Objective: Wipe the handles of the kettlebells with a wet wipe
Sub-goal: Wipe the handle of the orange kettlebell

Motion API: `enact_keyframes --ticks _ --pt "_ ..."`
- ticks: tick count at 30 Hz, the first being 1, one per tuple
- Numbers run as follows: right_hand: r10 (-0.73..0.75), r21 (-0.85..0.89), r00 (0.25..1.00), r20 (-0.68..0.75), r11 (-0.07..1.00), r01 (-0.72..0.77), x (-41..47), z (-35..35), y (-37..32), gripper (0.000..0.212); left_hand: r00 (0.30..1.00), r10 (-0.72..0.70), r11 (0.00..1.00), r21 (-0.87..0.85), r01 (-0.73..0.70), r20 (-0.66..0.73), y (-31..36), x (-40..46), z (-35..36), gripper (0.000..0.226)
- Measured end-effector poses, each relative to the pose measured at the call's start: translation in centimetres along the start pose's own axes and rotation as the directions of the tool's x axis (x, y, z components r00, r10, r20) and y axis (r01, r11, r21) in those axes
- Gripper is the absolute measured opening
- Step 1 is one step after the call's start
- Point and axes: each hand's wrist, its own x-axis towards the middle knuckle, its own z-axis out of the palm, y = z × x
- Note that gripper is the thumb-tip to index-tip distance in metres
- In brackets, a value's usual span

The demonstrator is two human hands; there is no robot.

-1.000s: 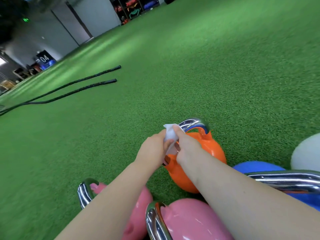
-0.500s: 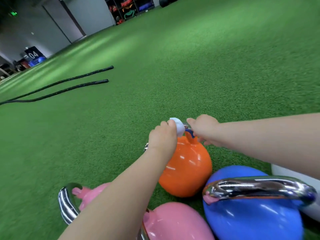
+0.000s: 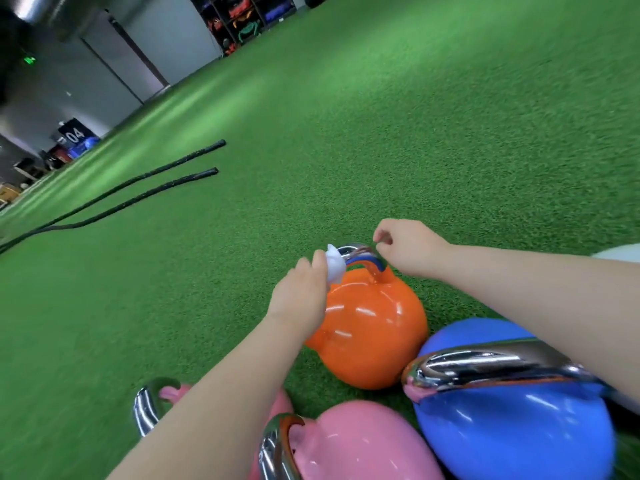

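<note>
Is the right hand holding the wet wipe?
No, the left hand pinches the wet wipe against the orange kettlebell's handle; the right hand holds nothing.

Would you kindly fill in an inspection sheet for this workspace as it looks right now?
Surface: green turf.
Job's things: orange kettlebell upright, wipe on its chrome handle; blue kettlebell and two pink kettlebells beside it.
Clutter: white object at right edge, unclear.
Grippers: left hand holds the wipe; right hand curled by the handle, holding nothing visible.
Cables: two black ropes on the turf.
Surroundings: equipment shelves, "04" sign.
</note>
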Motion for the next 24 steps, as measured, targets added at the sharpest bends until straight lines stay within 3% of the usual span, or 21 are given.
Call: enact_keyframes --ticks 3,9,14,18,24 --pt "-0.01 0.001 1.0 0.009 1.0 0.01 0.3 0.2 -0.2 0.021 0.997 -0.079 0.997 0.007 0.079 -0.002 -0.9 -2.0 1.1 0.058" --pt "-0.034 -0.029 0.999 0.018 0.999 0.035 0.6 0.2 -0.2 0.022 0.994 -0.109 0.976 0.191 0.107 0.0 -0.2 -1.7 1.2 0.08" --pt "0.006 0.013 1.0 -0.005 1.0 -0.006 1.1 -0.2 0.5 0.021 0.994 -0.114 0.967 0.231 0.11 0.003 0.2 -1.2 1.0 0.081" --pt "0.032 0.046 0.999 0.014 0.998 -0.032 1.6 -0.3 1.0 0.022 0.996 -0.083 0.967 0.241 0.087 -0.026 0.7 -0.5 0.9 0.065" --pt "-0.107 0.12 0.991 -0.077 0.986 0.116 1.4 -0.6 0.2 0.029 0.998 -0.017 0.968 0.25 0.031 -0.057 1.9 0.8 0.3 0.062"
